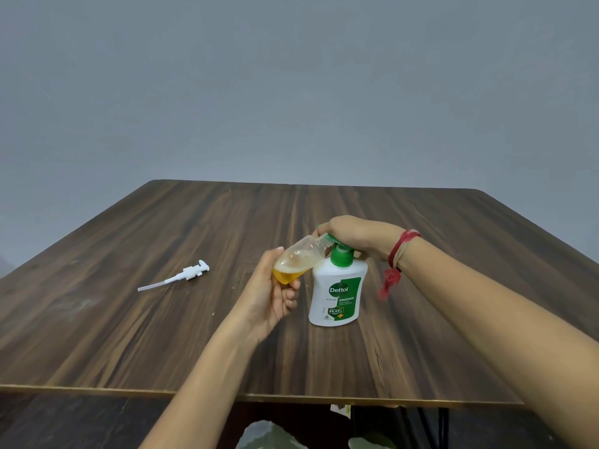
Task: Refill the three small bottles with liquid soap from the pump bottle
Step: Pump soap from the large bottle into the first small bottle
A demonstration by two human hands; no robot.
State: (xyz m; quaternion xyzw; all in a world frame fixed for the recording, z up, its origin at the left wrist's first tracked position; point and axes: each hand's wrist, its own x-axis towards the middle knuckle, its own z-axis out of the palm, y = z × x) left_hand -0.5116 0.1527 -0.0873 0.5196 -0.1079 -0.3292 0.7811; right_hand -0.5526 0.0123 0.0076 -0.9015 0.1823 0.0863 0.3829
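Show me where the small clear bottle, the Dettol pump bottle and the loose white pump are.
small clear bottle (299,258): head view, on its clear side wall.
Dettol pump bottle (338,290): head view, on its front label.
loose white pump (190,273): head view, on its collar.

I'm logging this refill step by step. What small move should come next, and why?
Probably press the right hand down on the head of the pump bottle: the small bottle, tilted in the left hand with its mouth at the nozzle, holds only a little orange soap.
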